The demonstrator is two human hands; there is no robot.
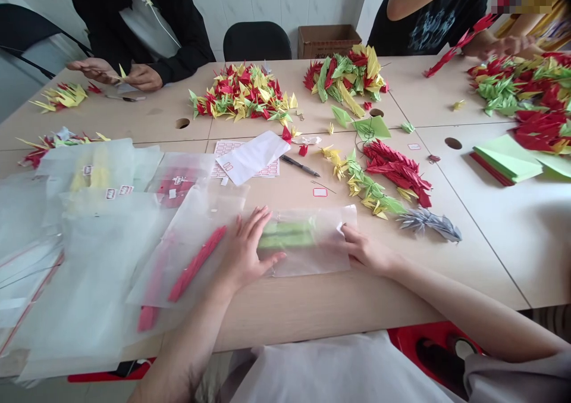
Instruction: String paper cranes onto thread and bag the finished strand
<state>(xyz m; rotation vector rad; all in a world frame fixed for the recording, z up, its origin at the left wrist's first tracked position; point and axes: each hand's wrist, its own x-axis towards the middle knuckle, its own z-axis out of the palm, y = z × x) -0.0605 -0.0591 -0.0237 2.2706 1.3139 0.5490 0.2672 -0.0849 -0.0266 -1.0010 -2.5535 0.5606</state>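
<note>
A frosted plastic bag (330,260) lies flat on the table in front of me, with a light green folded-paper strand (288,235) showing through it. My left hand (250,251) rests on the bag's left end, its fingers spread and thumb out. At the right end, my right hand (363,248) pinches the bag's edge, where a small white bit shows at the fingertips. Left of my left hand, a red folded-paper strand (196,264) lies on more frosted bags (102,260).
Piles of paper cranes (245,93) and crane strings (395,171) lie beyond the bag. A pen (300,165), a label sheet (270,169) and green paper squares (508,158) are on the table. Two people work across from me; a chair (256,41) stands between them.
</note>
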